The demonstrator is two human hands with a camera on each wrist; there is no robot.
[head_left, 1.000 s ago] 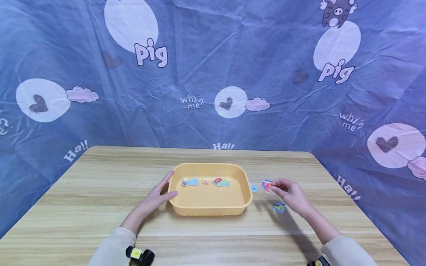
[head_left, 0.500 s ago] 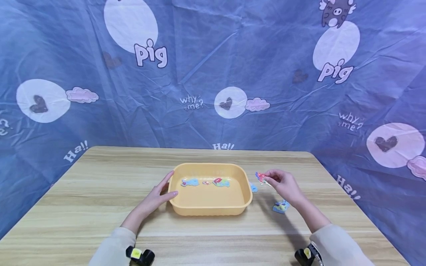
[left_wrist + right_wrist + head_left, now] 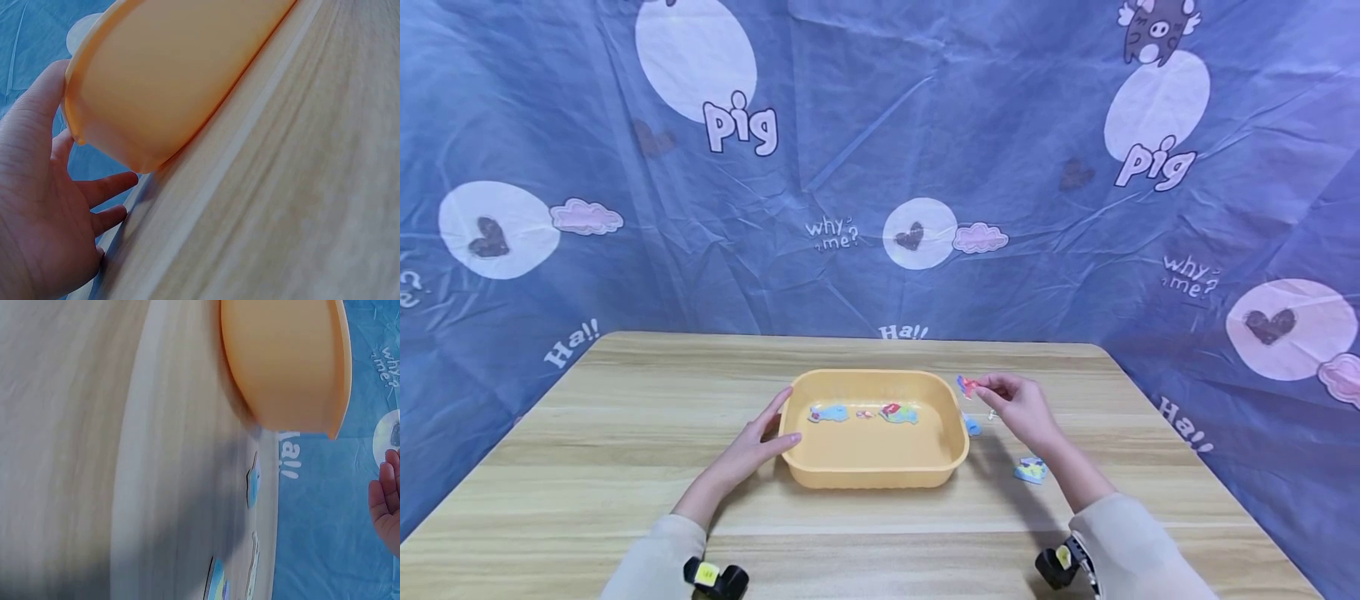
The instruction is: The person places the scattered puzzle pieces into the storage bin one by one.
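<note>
A yellow plastic basin (image 3: 874, 477) stands on the wooden table. My left hand (image 3: 751, 448) holds its left end, thumb over the rim and the other fingers spread outside; in the left wrist view the hand (image 3: 56, 200) shows the same. Between thumb and fingertips my right hand (image 3: 1018, 407) pinches a small flat red-and-blue cut-out (image 3: 966, 387), raised beside the basin's right rim. Only the fingers of the right hand (image 3: 384, 500) show at the edge of the right wrist view, and the cut-out is outside it.
Inside the basin lie a blue cut-out (image 3: 828, 413), a tiny reddish one (image 3: 865, 414) and a red-and-green one (image 3: 899, 413). On the table to its right are a blue cut-out (image 3: 972, 425), a whitish one (image 3: 992, 413) and a yellow-and-blue one (image 3: 1031, 470). A blue printed cloth (image 3: 850, 167) hangs behind.
My right hand has moved left and away from me with the red-and-blue cut-out, up to the basin's right rim. The whitish cut-out beneath has come into sight. The left hand stays put.
</note>
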